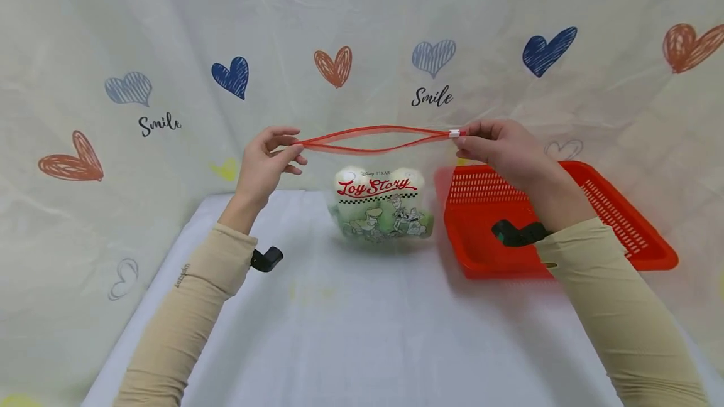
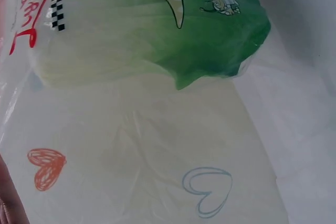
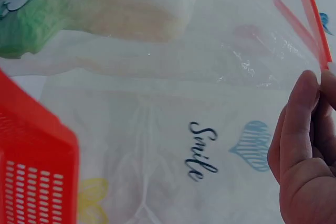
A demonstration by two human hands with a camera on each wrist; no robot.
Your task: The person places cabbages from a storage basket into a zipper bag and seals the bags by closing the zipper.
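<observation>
A clear plastic slider bag hangs between both hands, its red zip mouth (image 1: pixel 376 127) parted into a long narrow gap. My left hand (image 1: pixel 264 159) pinches the left end of the red strip between thumb and fingers. At the other end, my right hand (image 1: pixel 503 146) pinches the strip right by the white slider (image 1: pixel 454 134). Below the mouth, a puffy white and green pack (image 1: pixel 381 218) with red "Toy Story" lettering and cartoon figures shows within the clear plastic. The right wrist view shows the right hand (image 3: pixel 307 156) at the red strip (image 3: pixel 314 17).
A red plastic basket (image 1: pixel 571 259) with slotted sides stands at the right, beneath the right forearm. A white cloth (image 1: pixel 339 344) covers the table. Behind it hangs a pale backdrop (image 1: pixel 373 5) printed with hearts and "Smile".
</observation>
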